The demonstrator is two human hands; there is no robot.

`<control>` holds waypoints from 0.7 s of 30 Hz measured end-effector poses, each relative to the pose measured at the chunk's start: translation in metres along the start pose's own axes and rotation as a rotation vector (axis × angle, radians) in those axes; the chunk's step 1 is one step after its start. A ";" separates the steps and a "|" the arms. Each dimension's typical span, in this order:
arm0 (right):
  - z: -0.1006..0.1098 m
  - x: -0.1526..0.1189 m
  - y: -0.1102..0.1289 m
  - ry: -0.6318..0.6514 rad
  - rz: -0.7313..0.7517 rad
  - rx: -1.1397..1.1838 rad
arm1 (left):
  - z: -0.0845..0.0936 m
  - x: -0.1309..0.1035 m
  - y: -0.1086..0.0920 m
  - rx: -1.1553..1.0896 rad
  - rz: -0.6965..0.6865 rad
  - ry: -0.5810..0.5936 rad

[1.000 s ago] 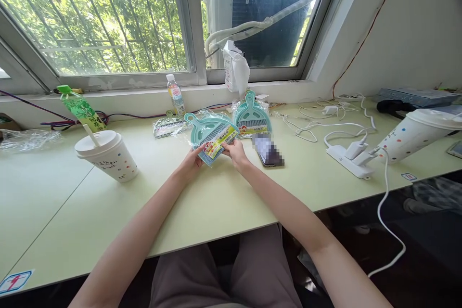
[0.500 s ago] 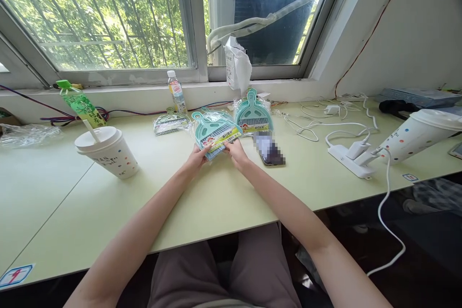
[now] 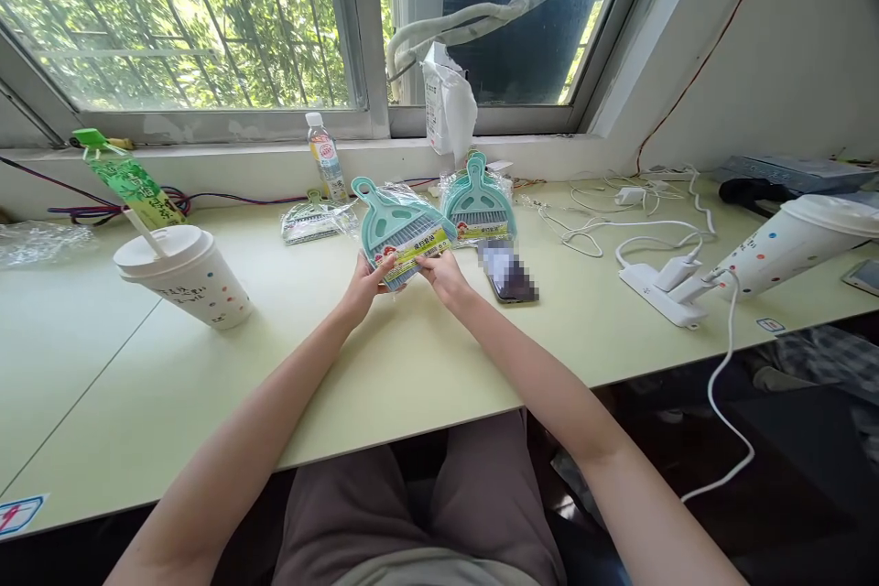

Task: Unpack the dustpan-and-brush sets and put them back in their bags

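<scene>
Between my two hands is a green dustpan and brush set [image 3: 393, 218] in clear plastic wrap, with a yellow label across it. My left hand [image 3: 366, 286] grips its lower left edge, thumb on the front. At the lower right edge my right hand [image 3: 443, 275] pinches the pack by the label. The set is tilted, its handle pointing up and left. Behind it to the right, another wrapped dustpan set [image 3: 479, 201] leans near the wall. A further wrapped brush pack [image 3: 312, 222] lies to the left. A phone [image 3: 509, 275] rests right of my right hand.
A paper cup with a straw [image 3: 189, 279] stands at left, near a green-capped bottle [image 3: 134, 183]. A smaller bottle [image 3: 326, 160] and a tissue pack [image 3: 448, 105] are by the window. On the right are a power strip [image 3: 663, 295], white cables and another cup [image 3: 797, 247].
The held dustpan set has come up slightly and tipped more toward upright, so its front shows more fully. Both hands still hold it. The view has shifted a little downward.
</scene>
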State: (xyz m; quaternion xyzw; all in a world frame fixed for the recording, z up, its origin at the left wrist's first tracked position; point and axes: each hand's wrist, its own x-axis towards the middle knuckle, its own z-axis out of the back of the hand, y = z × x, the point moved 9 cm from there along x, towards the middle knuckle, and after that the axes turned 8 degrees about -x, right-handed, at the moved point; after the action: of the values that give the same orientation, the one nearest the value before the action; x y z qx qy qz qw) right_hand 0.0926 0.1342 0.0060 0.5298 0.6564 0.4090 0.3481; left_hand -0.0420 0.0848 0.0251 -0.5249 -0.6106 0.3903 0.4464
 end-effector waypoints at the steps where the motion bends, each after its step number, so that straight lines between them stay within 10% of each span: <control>1: 0.001 0.000 -0.001 -0.009 -0.008 -0.001 | -0.002 -0.001 0.000 0.007 0.000 0.014; 21: 0.004 0.003 0.001 -0.008 0.010 -0.137 | 0.000 -0.002 0.006 0.018 0.032 -0.015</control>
State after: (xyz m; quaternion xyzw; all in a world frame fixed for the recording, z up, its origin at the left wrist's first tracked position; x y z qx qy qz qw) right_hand 0.0962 0.1379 0.0048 0.5096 0.6229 0.4526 0.3840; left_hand -0.0397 0.0841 0.0188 -0.5275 -0.6021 0.4068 0.4400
